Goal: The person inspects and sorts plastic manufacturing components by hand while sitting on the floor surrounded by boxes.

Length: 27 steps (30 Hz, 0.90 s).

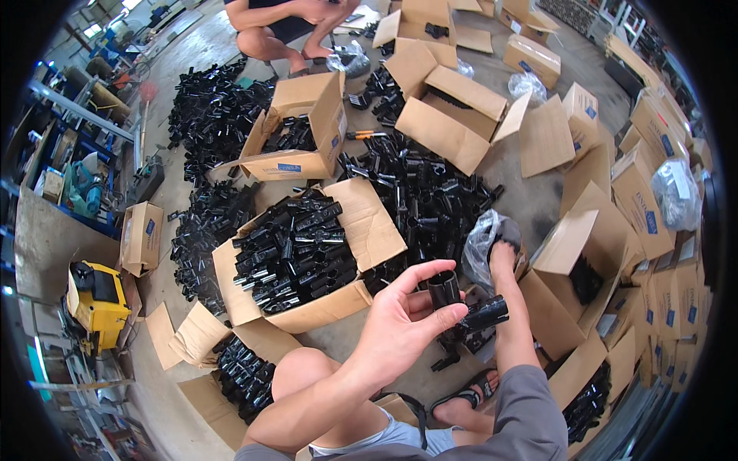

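In the middle foreground my left hand (411, 315) grips a shiny black tube fitting (444, 290) between thumb and fingers. One open end points up; another black tube section (486, 313) sticks out to the right, and I cannot tell whether it is one piece with the first. Stretched forward on the right, my right arm ends in my right hand (505, 233), which looks dark, as if gloved, beside a clear plastic bag (480, 250). Its fingers cannot be made out. Ahead lies an opened carton (323, 309) filled with similar black fittings (296, 246).
Loose black fittings (427, 196) lie heaped on the floor, with another heap (211, 115) farther left. Open cartons (296, 167) stand around, and stacked cartons (646, 200) line the right. A yellow machine (100, 303) stands at left. Another person (269, 38) squats at the far side.
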### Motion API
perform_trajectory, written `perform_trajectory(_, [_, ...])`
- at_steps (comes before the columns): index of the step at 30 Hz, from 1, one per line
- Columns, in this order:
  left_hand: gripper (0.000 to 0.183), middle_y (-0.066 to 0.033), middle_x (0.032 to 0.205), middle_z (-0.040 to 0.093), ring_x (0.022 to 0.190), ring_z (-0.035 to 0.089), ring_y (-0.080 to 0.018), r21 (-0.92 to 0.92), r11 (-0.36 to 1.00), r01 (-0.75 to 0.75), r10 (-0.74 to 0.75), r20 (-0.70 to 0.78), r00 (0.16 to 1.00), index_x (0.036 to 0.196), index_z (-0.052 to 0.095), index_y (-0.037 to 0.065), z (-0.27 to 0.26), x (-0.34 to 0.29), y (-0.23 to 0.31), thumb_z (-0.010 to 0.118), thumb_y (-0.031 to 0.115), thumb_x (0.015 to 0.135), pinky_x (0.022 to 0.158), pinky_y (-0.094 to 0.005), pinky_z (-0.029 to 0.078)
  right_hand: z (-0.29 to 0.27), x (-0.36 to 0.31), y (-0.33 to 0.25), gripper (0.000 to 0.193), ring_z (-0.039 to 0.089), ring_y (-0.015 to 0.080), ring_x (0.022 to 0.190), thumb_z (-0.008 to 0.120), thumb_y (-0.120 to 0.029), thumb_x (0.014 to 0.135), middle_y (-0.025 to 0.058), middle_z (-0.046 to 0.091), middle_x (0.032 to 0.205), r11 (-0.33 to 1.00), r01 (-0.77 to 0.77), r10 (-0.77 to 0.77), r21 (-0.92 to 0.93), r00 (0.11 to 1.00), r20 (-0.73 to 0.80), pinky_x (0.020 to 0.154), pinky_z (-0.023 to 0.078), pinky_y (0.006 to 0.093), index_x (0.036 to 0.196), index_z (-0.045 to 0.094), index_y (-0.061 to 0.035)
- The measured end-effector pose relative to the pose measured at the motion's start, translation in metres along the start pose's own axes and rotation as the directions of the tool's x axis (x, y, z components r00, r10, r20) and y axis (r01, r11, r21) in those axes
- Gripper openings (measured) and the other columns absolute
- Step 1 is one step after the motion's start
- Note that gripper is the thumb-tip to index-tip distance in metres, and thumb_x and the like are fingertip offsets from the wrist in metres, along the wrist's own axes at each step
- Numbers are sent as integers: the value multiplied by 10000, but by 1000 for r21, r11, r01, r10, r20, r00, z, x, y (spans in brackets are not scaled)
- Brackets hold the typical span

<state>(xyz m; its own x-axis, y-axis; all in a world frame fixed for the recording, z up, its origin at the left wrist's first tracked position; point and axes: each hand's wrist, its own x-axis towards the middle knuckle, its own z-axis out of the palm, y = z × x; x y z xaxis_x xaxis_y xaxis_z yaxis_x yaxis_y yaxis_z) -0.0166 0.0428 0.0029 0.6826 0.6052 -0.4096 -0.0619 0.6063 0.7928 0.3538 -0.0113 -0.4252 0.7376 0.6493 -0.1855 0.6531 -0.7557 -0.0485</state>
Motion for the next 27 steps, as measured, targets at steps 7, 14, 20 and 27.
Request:
perform_trajectory(7, [548,-81,1092,712,982,653,-108,11,998,-62,62,-16,998,1399,516,62,1,-9,0,750,40,904,875,-273,548,-20,-23,1,277,668,384,1066,489,-143,970,252,692,1114,1000,5,-5,-1,999,-35,919,542,477,1071,697,9])
perform_trajectory(14, [525,-75,1042,739,892,666,-91,-17,994,-105,105,31,994,1391,529,70,13,-12,-2,749,68,914,815,-256,538,-30,-16,30,210,705,394,963,526,-64,939,191,721,1048,997,-29,21,-67,992,-121,862,581,473,1063,688,-12])
perform_trajectory(20, [521,-89,1108,728,937,679,-122,-110,983,-149,137,-108,985,1397,534,114,-4,-24,6,749,102,923,860,-278,555,-151,-88,-60,185,660,420,901,607,-16,867,199,696,972,884,353,-211,306,886,-412,896,552,448,1042,655,19])
perform_trajectory(27, [490,-73,1083,717,910,696,-148,-306,926,-222,182,-154,971,1415,491,115,12,-15,2,693,130,969,797,-304,567,-315,-272,-98,147,679,117,854,700,8,920,83,709,990,-46,269,106,962,959,-263,736,560,251,1063,669,28])
